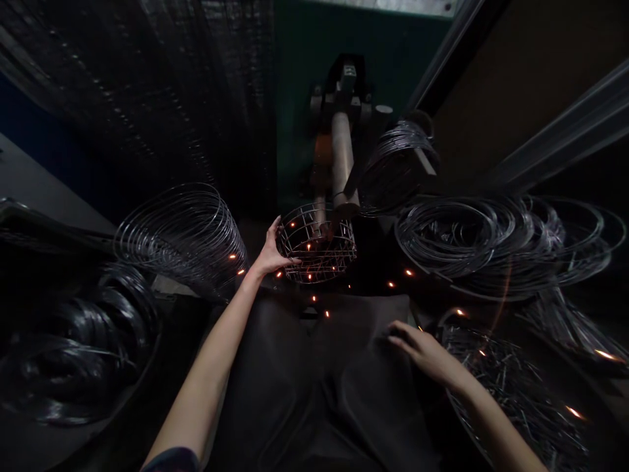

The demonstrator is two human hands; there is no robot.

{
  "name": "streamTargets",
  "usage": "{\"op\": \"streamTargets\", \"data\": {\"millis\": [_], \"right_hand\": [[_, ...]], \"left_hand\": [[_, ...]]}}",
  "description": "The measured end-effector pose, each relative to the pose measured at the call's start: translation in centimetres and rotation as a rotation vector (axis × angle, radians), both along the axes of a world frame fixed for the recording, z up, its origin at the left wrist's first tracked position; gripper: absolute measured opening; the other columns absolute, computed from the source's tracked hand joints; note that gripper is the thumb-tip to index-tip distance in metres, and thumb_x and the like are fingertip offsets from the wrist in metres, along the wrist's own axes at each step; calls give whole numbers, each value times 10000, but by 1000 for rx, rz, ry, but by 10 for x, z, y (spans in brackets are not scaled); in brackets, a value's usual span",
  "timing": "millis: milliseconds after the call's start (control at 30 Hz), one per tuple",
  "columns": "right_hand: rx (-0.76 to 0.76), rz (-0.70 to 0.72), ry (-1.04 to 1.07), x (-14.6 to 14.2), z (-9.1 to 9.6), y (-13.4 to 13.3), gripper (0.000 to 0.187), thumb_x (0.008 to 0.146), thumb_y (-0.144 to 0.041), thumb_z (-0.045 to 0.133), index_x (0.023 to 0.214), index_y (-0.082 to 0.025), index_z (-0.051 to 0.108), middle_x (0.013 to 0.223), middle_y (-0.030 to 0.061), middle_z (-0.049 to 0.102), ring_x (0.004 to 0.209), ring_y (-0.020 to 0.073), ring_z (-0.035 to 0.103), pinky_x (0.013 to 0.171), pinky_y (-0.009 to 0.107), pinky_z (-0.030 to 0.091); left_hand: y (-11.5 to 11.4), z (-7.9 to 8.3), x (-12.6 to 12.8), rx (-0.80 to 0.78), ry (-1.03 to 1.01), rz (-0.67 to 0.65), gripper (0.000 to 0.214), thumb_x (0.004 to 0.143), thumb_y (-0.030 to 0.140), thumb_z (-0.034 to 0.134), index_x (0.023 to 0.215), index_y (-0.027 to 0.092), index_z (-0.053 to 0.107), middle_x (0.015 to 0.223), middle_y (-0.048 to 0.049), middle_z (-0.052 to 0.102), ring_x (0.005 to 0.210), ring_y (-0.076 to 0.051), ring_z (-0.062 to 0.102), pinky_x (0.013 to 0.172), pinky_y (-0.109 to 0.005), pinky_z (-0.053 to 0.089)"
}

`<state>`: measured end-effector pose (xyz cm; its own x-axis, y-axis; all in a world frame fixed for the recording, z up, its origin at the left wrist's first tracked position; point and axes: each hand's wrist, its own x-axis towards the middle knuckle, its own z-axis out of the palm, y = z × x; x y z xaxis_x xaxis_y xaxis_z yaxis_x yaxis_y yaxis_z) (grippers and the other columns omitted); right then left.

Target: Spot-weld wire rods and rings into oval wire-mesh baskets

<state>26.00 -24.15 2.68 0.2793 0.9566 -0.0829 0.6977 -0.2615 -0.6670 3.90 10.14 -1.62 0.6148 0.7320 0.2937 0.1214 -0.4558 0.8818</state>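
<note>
My left hand point(271, 254) is closed on the left side of a round wire basket point(346, 252), thumb toward the near side and fingers up along the rim. The basket sits around the lower electrode point(320, 219) of a welding machine, below a thick metal cylinder point(343, 157). Orange sparks fly from the basket toward me and to the right. My right hand point(410, 344) hovers at the right edge of a dark apron point(324, 367), beside a bin of short wire pieces point(511, 387). Its fingers are slightly bent and apart, with nothing visible in them; the fingertips are dim.
Stacked wire rings point(181, 236) stand left of the basket, and wire coils point(73, 347) lie farther left. More wire rings point(462, 236) lie at the right, with a wire bundle point(565, 321) beneath. Another ring stack point(403, 144) hangs by the machine's green panel point(299, 85).
</note>
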Motion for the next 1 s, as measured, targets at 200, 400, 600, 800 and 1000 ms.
{"op": "streamTargets", "data": {"millis": [200,400,600,800,1000], "right_hand": [[-61,-120,38,-1,-12,-10,437,810,-608,508,953,-249,712,926,73,747,880,283,704,747,397,584],[-62,-37,260,-54,90,64,462,769,-525,642,1097,-203,690,974,80,711,911,233,653,797,329,530],[-286,2,435,-75,103,131,350,755,-463,659,895,-149,723,578,-11,611,465,95,487,449,220,361],[-191,161,-169,-77,86,137,231,851,-358,609,892,-168,733,806,54,731,746,183,668,665,262,464],[-153,388,-698,-81,80,121,316,912,-314,531,1193,-201,621,1154,81,690,827,223,702,567,267,465]], "left_hand": [[-22,-4,-14,-6,-159,-50,1305,405,541,884,1436,231,148,1420,-174,305,1328,-321,377,1113,-494,323],[-61,30,-36,200,8,-138,1094,504,415,882,1404,279,275,1388,-121,312,1333,-336,318,1111,-525,324],[-81,52,-33,289,251,-208,940,565,294,853,1372,291,371,1389,-129,236,1338,-371,268,1086,-562,337],[-94,43,-14,338,310,-283,877,609,299,826,1365,282,383,1386,-143,253,1339,-381,266,1094,-604,284],[-91,51,-8,357,285,-258,868,603,378,826,1350,252,403,1383,-154,249,1321,-377,280,1069,-554,349]]}}
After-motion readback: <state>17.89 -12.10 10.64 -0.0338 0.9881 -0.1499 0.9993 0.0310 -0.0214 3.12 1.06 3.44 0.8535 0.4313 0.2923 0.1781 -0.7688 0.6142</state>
